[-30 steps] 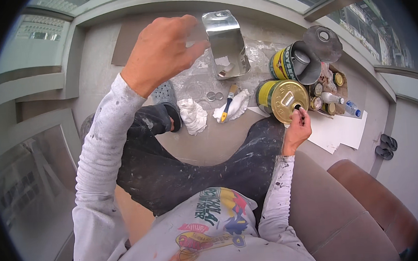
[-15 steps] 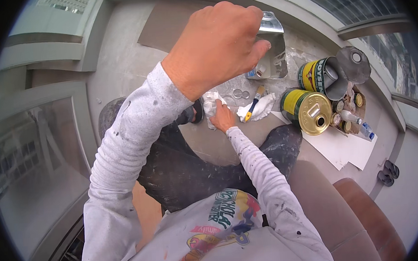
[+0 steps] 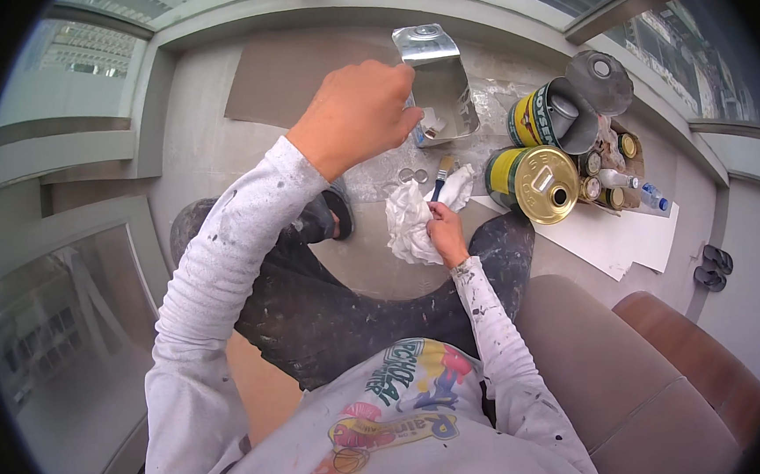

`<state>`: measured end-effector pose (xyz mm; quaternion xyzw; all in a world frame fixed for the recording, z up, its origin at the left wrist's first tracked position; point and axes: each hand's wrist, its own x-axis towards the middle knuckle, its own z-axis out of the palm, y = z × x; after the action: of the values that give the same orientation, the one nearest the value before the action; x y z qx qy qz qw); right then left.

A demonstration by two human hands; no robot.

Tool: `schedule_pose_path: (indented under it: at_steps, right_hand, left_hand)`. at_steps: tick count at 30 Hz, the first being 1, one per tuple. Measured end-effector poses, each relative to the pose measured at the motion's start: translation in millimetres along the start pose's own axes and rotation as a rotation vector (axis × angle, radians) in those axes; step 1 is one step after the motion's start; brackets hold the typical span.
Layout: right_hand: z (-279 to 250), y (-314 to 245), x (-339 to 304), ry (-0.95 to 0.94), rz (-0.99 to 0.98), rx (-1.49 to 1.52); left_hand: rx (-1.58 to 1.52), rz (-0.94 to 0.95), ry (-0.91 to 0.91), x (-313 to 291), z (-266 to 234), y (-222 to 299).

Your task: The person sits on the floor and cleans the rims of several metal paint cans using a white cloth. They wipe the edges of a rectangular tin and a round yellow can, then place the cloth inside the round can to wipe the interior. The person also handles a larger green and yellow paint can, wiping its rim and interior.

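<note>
My left hand (image 3: 358, 115) is raised, back of the hand up, with fingers curled in; whatever they hold, if anything, is hidden. Beyond its fingertips stands a cut-open square metal can (image 3: 440, 92) with a folded-back lid and a small brush inside. Low between my knees, my right hand (image 3: 447, 234) is closed on a crumpled white rag (image 3: 409, 224). Its fingers cover the lower end of a paintbrush (image 3: 439, 185) with a blue handle; whether they grip it I cannot tell. A second white cloth (image 3: 459, 187) lies beside the brush.
To the right are two large yellow-green paint cans (image 3: 546, 186), a round metal lid (image 3: 600, 82), several small cans (image 3: 594, 178) and plastic bottles (image 3: 652, 197). Cardboard (image 3: 277, 81) covers floor at the back. Two metal rings (image 3: 412, 176) lie near the brush. Slippers (image 3: 713, 268) sit far right.
My left hand has lowered and sits farther from view, still curled. My right hand has moved right and nearer me, bringing the rag beside the paintbrush and covering its handle end.
</note>
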<state>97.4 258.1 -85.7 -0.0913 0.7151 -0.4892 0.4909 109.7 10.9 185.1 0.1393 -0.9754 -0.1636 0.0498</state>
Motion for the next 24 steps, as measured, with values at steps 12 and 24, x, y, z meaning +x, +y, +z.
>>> schedule_pose_path:
  at_steps: [12, 24]
  right_hand:
    - [-123, 3, -106, -0.244, -0.285, 1.457]
    - [-194, 13, -118, 0.144, -0.497, 1.634]
  left_hand:
    - [-0.096, 0.519, -0.420, 6, 153, 91]
    - [0.174, 1.289, -0.113, 103, 271, 101]
